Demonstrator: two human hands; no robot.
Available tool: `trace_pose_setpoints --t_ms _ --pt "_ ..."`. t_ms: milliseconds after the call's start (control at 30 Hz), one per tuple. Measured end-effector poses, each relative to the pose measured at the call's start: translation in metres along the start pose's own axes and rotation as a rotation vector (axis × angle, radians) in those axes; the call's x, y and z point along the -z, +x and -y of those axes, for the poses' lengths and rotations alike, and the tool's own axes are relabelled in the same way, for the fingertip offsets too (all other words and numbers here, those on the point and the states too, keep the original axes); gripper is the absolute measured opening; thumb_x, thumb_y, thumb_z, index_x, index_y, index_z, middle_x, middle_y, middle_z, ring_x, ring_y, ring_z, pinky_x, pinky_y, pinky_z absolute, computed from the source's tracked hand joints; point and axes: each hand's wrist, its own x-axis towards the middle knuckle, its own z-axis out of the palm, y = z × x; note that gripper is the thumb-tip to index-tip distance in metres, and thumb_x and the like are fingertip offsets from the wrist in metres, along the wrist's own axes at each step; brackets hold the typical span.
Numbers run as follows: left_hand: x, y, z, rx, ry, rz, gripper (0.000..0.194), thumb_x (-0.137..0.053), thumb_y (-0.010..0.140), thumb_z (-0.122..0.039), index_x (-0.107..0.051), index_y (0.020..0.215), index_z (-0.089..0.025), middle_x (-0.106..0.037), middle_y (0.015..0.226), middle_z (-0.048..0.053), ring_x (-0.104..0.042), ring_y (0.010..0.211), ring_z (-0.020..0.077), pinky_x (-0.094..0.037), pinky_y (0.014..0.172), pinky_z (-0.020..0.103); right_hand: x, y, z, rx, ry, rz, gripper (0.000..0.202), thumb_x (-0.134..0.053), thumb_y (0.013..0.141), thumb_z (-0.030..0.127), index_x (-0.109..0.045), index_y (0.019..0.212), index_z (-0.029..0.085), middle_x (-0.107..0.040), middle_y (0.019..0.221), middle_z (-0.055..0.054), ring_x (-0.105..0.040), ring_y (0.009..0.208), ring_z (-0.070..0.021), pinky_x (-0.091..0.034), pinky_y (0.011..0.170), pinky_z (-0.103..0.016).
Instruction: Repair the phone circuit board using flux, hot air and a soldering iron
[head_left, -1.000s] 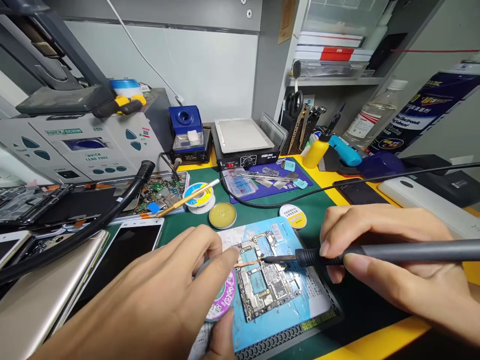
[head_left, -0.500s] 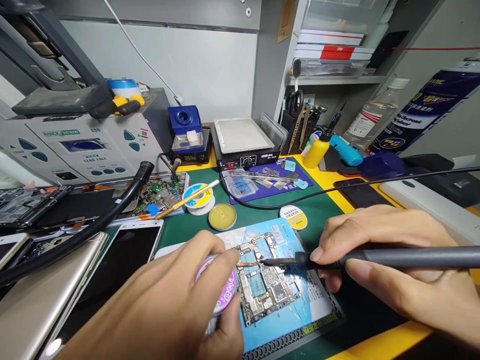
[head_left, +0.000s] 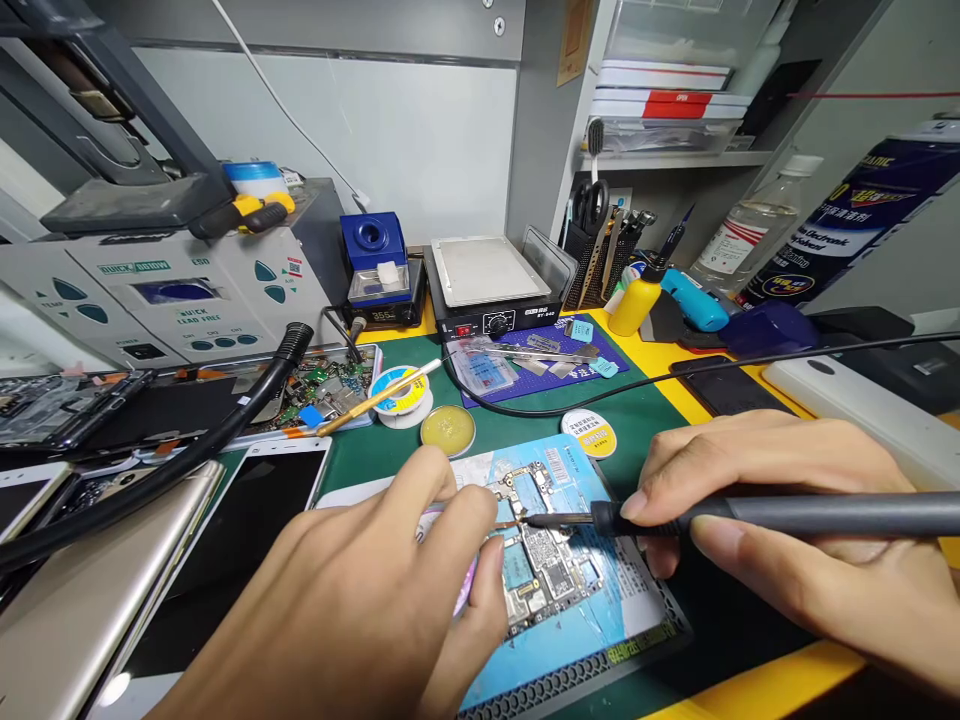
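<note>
In the head view, my left hand (head_left: 375, 570) is closed around a spool of desoldering braid (head_left: 466, 588) with a pink label, mostly hidden by my fingers. A short copper end of braid (head_left: 507, 525) reaches out over the phone circuit board (head_left: 555, 560). My right hand (head_left: 727, 465) grips a black soldering iron (head_left: 802, 515) like a pen, its tip meeting the braid's end near the middle of the board. Beneath the board lies a blue and white sheet (head_left: 510, 680) on a grey-edged mat.
Behind the board sit an open tin of yellow paste (head_left: 448, 430), its lid (head_left: 589, 434) and a solder reel (head_left: 401, 392). The iron's black cable (head_left: 555, 411) crosses the green mat. Phones (head_left: 247, 520) lie at left, a hot plate (head_left: 487, 285) at the back.
My left hand has shifted right and closer to the iron's tip, covering more of the spool and board. The soldering iron and my right hand look unmoved.
</note>
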Motion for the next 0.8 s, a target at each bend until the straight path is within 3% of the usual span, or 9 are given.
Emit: trace_pose_setpoints --t_ms 167,367,533,800 --pt "-0.002 0.0 -0.001 0.076 -0.077 -0.034 0.026 -0.039 0.098 -0.019 -0.06 0.086 -0.026 -0.071 0.089 0.002 -0.069 0.068 0.0167 -0.044 0.048 0.028 0.0 0.001 0.002 0.001 -0.021 0.004 0.031 -0.058 0.071 0.003 -0.08 0.074 0.024 -0.074 0.055 0.003 -0.07 0.046 -0.0119 -0.057 0.048 -0.017" --pt "-0.012 -0.007 0.002 0.037 -0.084 -0.09 0.01 -0.049 0.097 -0.023 -0.059 0.097 -0.027 -0.077 0.104 -0.001 -0.074 0.071 0.0154 -0.051 0.049 0.028 0.001 0.001 0.003 0.004 -0.027 0.0 0.032 -0.058 0.07 0.002 -0.081 0.076 0.025 -0.076 0.058 0.002 -0.07 0.048 -0.0121 -0.057 0.047 -0.018" --pt "-0.014 -0.008 0.004 0.035 -0.11 -0.11 0.01 -0.053 0.097 -0.023 -0.061 0.102 -0.026 -0.077 0.103 -0.002 -0.076 0.079 0.0146 -0.057 0.06 0.025 0.0 -0.001 0.003 0.004 -0.017 -0.024 0.031 -0.059 0.07 0.003 -0.08 0.075 0.025 -0.076 0.058 0.002 -0.07 0.047 -0.0129 -0.057 0.046 -0.02" --pt "-0.012 0.008 -0.003 0.144 -0.212 -0.173 0.023 -0.05 0.098 -0.036 -0.07 0.102 -0.025 -0.073 0.096 0.003 -0.073 0.093 0.0176 -0.06 0.08 0.023 0.0 -0.003 0.003 0.003 -0.006 0.0 0.036 -0.057 0.068 0.001 -0.081 0.079 0.025 -0.076 0.059 0.002 -0.071 0.048 -0.0129 -0.057 0.047 -0.02"
